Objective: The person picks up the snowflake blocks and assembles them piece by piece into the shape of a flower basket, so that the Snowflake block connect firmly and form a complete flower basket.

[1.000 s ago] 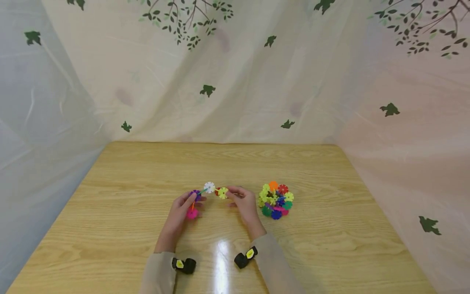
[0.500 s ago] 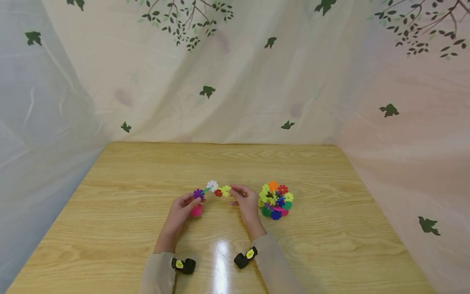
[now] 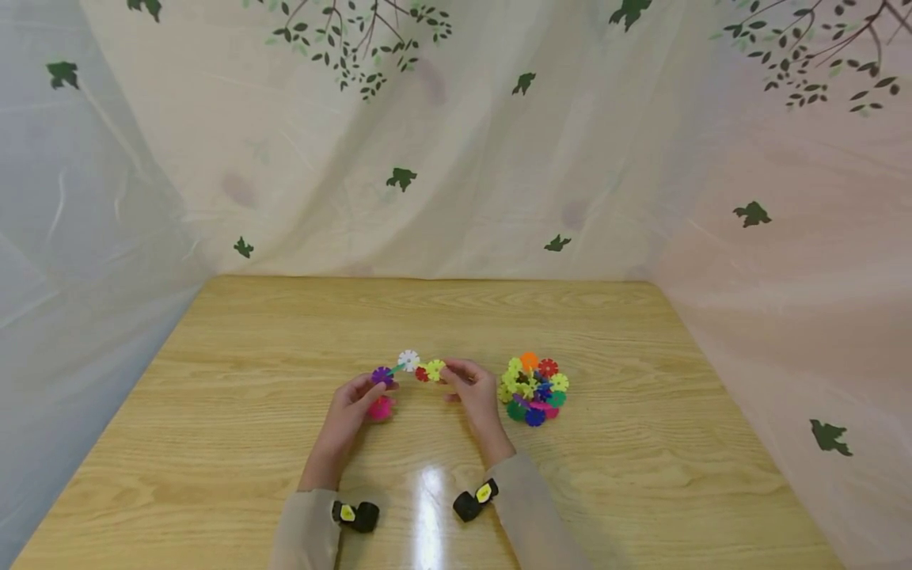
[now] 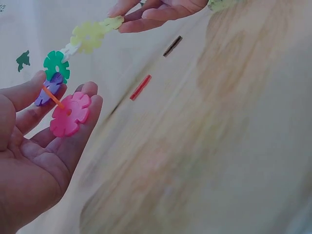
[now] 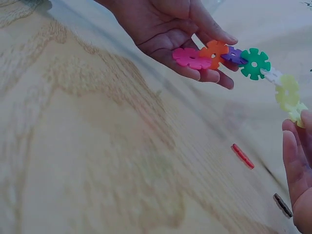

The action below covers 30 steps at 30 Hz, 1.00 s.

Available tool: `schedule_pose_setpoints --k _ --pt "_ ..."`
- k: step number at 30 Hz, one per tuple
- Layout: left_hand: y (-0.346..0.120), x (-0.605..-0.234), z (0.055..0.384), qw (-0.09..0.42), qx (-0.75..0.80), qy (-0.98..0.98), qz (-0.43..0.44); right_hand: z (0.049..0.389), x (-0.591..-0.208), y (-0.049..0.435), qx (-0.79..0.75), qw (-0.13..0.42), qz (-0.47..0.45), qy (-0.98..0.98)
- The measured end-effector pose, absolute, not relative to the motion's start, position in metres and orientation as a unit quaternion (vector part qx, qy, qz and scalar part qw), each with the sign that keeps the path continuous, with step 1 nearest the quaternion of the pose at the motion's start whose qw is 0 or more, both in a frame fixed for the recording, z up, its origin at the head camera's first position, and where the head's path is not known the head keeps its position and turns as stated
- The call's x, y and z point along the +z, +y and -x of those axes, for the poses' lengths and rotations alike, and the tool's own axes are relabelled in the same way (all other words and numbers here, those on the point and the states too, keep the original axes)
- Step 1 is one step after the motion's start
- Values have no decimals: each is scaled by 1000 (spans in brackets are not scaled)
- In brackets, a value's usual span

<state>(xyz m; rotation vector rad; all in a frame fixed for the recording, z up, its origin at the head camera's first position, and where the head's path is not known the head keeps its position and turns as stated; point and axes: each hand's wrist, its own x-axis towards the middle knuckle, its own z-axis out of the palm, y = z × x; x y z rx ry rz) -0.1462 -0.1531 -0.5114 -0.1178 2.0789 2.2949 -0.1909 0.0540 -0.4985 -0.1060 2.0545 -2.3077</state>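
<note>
A chain of interlocked plastic snowflake discs stretches between my two hands above the table. In the left wrist view it runs from a pink disc [image 4: 78, 119] through an orange one seen edge-on, a purple disc [image 4: 43, 97], a green disc [image 4: 51, 62], and a white one to yellow discs [image 4: 87, 38]. My left hand [image 3: 354, 405] pinches the chain near the purple and orange discs, and the pink disc lies against its fingers. At the other end, my right hand [image 3: 476, 392] pinches the last yellow disc between thumb and fingers.
On the wooden table [image 3: 249, 443], a red disc [image 4: 141, 87] and a dark disc [image 4: 172, 46] lie beneath the chain. Right of my right hand sits a pile of multicoloured discs [image 3: 535, 405]. A leaf-printed curtain [image 3: 470, 222] surrounds the table's far side.
The chain shifted slightly away and right, then a little back left, turning so the purple and pink discs face the head view more. Both hands keep their hold.
</note>
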Motion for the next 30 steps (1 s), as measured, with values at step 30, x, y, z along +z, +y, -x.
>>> schedule_pose_setpoints --k 30 --pt "-154 -511 148 47 709 700 67 201 -516 53 -774 -8 26 633"
